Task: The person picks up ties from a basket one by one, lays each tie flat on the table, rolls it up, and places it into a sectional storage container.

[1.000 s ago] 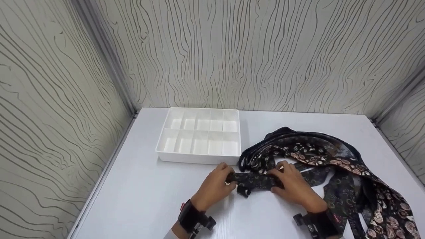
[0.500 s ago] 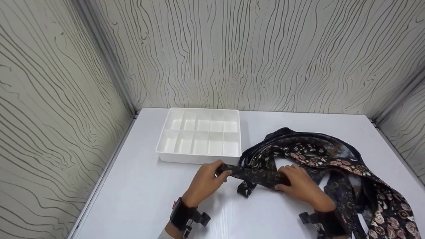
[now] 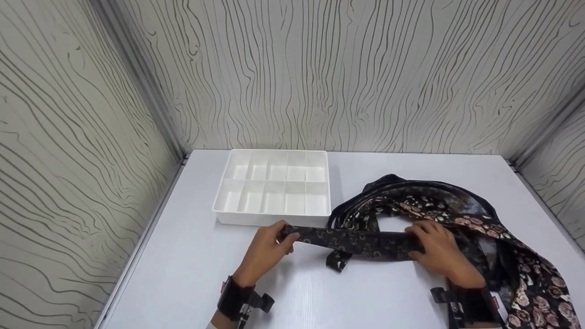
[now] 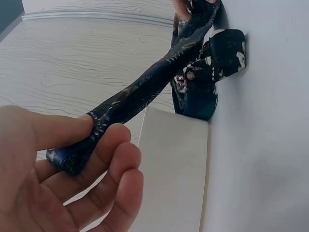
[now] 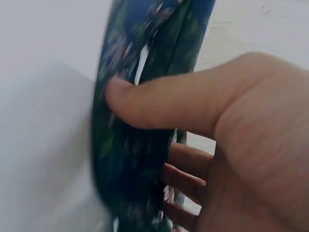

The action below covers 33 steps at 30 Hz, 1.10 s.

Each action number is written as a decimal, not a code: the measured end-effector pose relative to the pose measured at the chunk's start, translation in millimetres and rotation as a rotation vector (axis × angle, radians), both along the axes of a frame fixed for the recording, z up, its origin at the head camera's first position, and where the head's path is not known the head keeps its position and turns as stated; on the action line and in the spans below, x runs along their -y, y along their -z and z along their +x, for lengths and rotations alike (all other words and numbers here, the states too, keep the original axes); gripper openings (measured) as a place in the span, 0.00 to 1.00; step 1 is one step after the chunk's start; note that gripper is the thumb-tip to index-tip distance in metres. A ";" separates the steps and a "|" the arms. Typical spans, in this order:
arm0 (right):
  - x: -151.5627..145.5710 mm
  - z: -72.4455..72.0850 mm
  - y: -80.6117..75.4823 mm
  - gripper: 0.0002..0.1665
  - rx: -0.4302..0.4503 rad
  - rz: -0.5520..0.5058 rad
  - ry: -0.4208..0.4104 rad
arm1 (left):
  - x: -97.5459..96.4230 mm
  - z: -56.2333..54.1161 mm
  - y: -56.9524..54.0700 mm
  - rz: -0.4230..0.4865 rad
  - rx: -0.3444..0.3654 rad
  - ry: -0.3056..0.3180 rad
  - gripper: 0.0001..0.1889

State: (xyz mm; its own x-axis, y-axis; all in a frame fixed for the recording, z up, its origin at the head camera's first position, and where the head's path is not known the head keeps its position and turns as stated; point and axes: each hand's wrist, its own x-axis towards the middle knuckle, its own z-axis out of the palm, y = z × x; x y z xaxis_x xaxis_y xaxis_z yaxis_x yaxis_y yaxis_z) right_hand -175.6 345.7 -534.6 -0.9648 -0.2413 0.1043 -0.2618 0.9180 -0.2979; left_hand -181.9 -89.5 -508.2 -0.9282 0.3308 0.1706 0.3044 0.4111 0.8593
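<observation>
A dark patterned necktie (image 3: 352, 242) is stretched between my two hands above the white table. My left hand (image 3: 265, 251) pinches its end between thumb and fingers, which the left wrist view shows closely at the tie's tip (image 4: 72, 157). Farther along, my right hand (image 3: 441, 253) grips the same tie, the thumb (image 5: 145, 99) lying across the cloth. Behind and to the right lies a heap of ties, among them a floral one (image 3: 541, 297) with pink roses. A short folded tie end (image 3: 338, 260) pokes out below the stretched tie.
A white divided box (image 3: 272, 220) with two rows of bare compartments stands behind my left hand, beside the heap. Patterned panels (image 3: 292, 77) wall the table (image 3: 183, 269) at the back and sides.
My hands have moved apart, the left going left and the right going right. A longer stretch of the tie now runs straight between them, where it was short and bunched.
</observation>
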 end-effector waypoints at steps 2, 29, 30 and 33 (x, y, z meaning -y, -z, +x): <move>-7.1 0.5 0.1 0.37 0.015 -0.011 0.024 | 3.3 -0.3 -0.2 0.001 0.010 -0.009 0.06; -66.3 20.4 -11.0 0.16 0.103 -0.171 0.153 | 60.9 -3.8 9.5 0.036 0.075 -0.192 0.07; -66.0 20.4 -13.0 0.16 0.132 -0.176 0.157 | 62.7 -4.4 10.2 0.042 0.077 -0.211 0.06; -65.0 20.5 -17.0 0.20 0.199 -0.173 0.169 | 68.4 -5.9 10.6 0.050 0.077 -0.271 0.06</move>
State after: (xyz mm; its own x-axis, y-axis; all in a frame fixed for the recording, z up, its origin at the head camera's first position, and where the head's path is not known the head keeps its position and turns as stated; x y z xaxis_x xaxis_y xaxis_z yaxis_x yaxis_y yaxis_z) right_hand -155.1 410.7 -517.6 -0.9953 -0.0707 -0.0655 -0.0303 0.8748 -0.4836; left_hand -187.9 -157.9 -518.8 -0.9924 0.0621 0.1060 0.1224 0.4254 0.8967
